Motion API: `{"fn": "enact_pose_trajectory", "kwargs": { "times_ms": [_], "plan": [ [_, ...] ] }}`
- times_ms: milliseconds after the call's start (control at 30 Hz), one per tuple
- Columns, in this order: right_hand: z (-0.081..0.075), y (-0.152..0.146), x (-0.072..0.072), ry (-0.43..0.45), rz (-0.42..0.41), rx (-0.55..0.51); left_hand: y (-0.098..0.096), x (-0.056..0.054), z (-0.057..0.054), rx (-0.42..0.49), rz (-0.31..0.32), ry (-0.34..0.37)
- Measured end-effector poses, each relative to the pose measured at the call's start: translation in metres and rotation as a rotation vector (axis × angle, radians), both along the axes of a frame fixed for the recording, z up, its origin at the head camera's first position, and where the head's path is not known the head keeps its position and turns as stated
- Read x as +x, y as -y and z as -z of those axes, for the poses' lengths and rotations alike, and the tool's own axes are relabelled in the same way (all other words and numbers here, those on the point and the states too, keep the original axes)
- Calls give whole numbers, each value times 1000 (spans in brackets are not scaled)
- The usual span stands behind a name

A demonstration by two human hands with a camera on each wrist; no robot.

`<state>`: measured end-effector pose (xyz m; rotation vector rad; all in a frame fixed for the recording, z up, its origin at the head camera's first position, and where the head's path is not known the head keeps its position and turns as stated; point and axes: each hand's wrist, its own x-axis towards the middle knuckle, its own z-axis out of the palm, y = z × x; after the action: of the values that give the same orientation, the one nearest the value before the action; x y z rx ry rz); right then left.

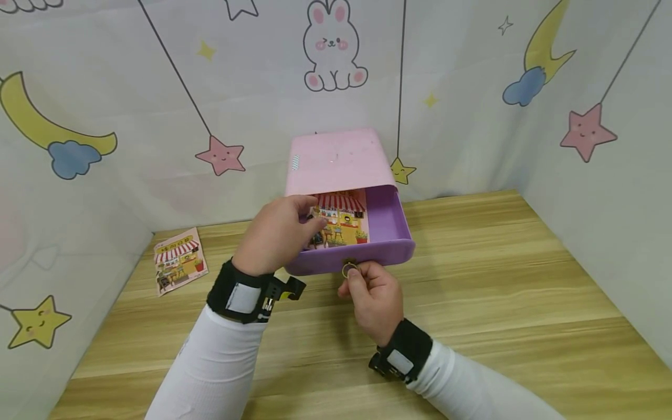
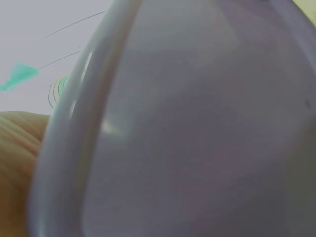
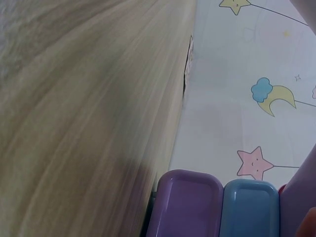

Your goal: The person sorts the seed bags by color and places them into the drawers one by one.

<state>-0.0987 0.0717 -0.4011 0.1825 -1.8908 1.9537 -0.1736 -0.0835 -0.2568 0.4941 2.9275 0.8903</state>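
Observation:
A pink drawer cabinet point(image 1: 338, 157) stands against the back curtain with its top purple drawer point(image 1: 388, 213) pulled out. Inside the drawer, toward its left side, lies a picture card point(image 1: 346, 224) showing a shop with a striped awning. Over that card's left part is my left hand point(image 1: 278, 230), its thumb and forefinger apart; the other fingertips are hidden. My right hand point(image 1: 375, 297) pinches the gold ring pull point(image 1: 349, 269) on the drawer front. The drawer's smooth surface point(image 2: 197, 118) fills most of the left wrist view.
A matching card point(image 1: 181, 259) lies on the wooden table point(image 1: 499, 291) at the left. Below the pulled-out drawer, the right wrist view shows a blue drawer front point(image 3: 251, 207) and another purple one point(image 3: 190, 205). The curtain point(image 1: 446, 58) carries stars, moons and a rabbit.

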Motion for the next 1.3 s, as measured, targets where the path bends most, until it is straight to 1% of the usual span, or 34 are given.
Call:
{"fn": "enact_pose_trajectory", "kwargs": {
  "times_ms": [267,367,467,633,800,900,1000,1133,1200,1300],
  "plan": [
    [1,1,1,-21,6,0,1,2,-1,26,3,29],
    [1,1,1,-26,6,0,2,3,0,33,4,26],
    [1,1,1,-27,4,0,4,4,0,51,4,13],
    [1,1,1,-20,3,2,9,6,1,91,-14,-36],
    [2,1,1,-8,3,-6,16,9,2,151,-68,-78],
    [2,1,1,-13,4,-9,22,12,3,219,-115,-95],
    [2,2,1,-25,7,-10,29,15,6,283,-140,-143],
    [2,2,1,-38,11,-9,42,16,14,340,-161,-228],
    [2,2,1,-42,10,-13,50,17,19,358,-182,-251],
    [3,2,1,-51,11,-14,64,16,29,365,-225,-257]
  ]
}}
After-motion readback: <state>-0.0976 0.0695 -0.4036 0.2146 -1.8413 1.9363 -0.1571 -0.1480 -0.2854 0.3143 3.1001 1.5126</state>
